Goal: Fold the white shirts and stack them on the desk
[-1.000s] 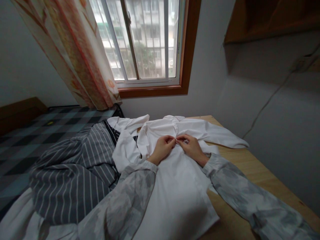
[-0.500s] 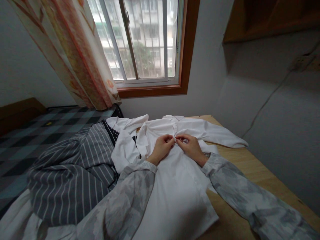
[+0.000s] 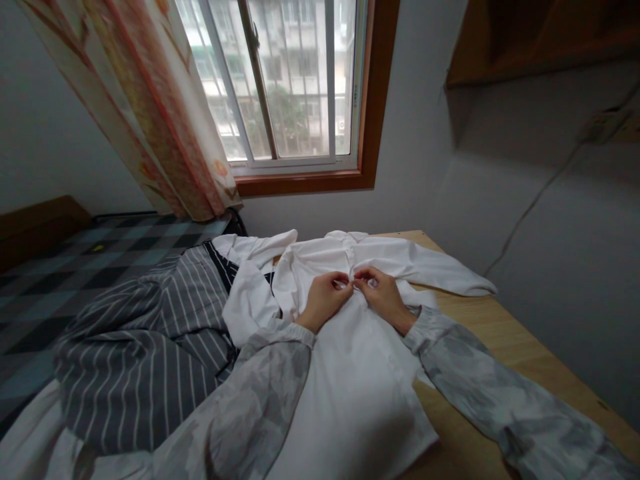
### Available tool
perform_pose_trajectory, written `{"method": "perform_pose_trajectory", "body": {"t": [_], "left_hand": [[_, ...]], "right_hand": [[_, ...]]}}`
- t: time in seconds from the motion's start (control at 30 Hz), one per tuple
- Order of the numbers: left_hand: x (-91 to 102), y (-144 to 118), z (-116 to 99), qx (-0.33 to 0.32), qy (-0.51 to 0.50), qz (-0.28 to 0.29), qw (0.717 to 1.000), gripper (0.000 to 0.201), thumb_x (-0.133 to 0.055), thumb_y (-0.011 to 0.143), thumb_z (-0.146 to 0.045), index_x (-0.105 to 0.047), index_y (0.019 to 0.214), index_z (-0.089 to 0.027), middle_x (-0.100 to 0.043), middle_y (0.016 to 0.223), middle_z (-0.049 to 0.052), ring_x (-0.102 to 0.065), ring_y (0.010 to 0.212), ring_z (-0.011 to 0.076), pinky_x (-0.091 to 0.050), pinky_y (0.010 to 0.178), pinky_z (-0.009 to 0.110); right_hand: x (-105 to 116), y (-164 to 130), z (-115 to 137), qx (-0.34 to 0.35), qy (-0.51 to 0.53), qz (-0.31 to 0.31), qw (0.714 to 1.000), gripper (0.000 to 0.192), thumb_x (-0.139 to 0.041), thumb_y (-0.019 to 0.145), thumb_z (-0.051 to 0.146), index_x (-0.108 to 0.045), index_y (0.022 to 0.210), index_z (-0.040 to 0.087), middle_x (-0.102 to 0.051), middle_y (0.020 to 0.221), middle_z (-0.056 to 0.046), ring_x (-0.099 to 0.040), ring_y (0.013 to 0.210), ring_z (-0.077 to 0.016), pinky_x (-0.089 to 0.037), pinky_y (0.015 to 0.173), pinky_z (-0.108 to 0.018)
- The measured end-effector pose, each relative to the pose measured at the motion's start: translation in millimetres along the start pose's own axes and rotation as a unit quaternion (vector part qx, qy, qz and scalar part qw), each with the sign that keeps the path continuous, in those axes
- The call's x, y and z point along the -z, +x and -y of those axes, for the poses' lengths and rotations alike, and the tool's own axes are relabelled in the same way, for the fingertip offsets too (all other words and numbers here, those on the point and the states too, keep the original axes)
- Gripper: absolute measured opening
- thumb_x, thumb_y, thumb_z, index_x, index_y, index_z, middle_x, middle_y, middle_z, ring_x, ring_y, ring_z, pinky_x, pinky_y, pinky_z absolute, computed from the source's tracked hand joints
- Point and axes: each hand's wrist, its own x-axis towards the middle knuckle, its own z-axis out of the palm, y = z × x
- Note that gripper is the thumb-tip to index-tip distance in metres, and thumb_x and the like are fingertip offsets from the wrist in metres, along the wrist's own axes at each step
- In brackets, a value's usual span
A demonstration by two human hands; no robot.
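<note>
A white long-sleeved shirt (image 3: 350, 373) lies spread over a wooden table, its collar toward the window and one sleeve stretched out to the right. My left hand (image 3: 327, 297) pinches the shirt's front along its centre line, below the collar. Close against it, my right hand (image 3: 381, 297) pinches the same strip of cloth from the other side. The fingertips of both hands nearly meet. Whatever small part of the front sits between them, perhaps a button, is too small and covered to make out.
Grey striped cloth (image 3: 145, 360) is heaped left of the shirt, beside a bed with a checked cover (image 3: 45, 300). The wooden table (image 3: 505, 340) shows on the right. A curtain (image 3: 165, 120) hangs by the window, and a wooden shelf (image 3: 545, 47) juts out at upper right.
Both hands have shifted very slightly, with the fingertips a little to the right and lower. They stay pinched on the shirt front, and the shirt lies as before.
</note>
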Motion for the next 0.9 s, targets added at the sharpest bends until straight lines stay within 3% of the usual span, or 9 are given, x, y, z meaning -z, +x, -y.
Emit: {"method": "perform_pose_trajectory", "body": {"t": [0.37,0.57,0.73,0.9], "left_hand": [[0.8,-1,-4,-0.023,0.121,0.0,0.992,0.008,-0.078,0.083,-0.023,-0.083,0.089,-0.021,-0.082,0.084,0.006,-0.073,0.07,0.0205,-0.05,0.07,0.03],[1.8,2,2,-0.038,0.084,-0.009,0.996,0.01,-0.076,0.082,-0.019,-0.083,0.088,-0.02,-0.079,0.078,0.005,-0.07,0.07,0.0187,-0.049,0.07,0.029],[2.2,4,4,-0.023,0.02,0.005,1.0,0.011,-0.074,0.081,-0.019,-0.083,0.088,-0.018,-0.079,0.078,0.004,-0.067,0.067,0.0163,-0.048,0.067,0.026],[-0.4,5,7,0.001,-0.037,0.014,0.999,0.013,-0.072,0.083,-0.022,-0.082,0.087,-0.017,-0.079,0.079,0.005,-0.068,0.069,0.0164,-0.049,0.067,0.025]], "right_hand": [[0,-1,4,0.021,-0.036,0.019,0.999,0.006,-0.067,0.091,0.024,-0.073,0.094,0.025,-0.077,0.094,-0.004,-0.068,0.087,-0.024,-0.053,0.086,-0.037],[2,-2,5,0.033,-0.028,0.021,0.999,0.007,-0.067,0.092,0.024,-0.072,0.096,0.025,-0.076,0.097,-0.005,-0.068,0.091,-0.0247,-0.054,0.088,-0.038],[0,-2,0,0.038,-0.051,0.013,0.998,0.015,-0.066,0.096,0.026,-0.073,0.109,0.024,-0.077,0.104,-0.007,-0.069,0.095,-0.0259,-0.055,0.091,-0.041],[0,-1,1,0.063,-0.083,0.019,0.994,0.015,-0.064,0.098,0.023,-0.076,0.107,0.024,-0.079,0.106,-0.009,-0.07,0.099,-0.0272,-0.055,0.093,-0.042]]}}
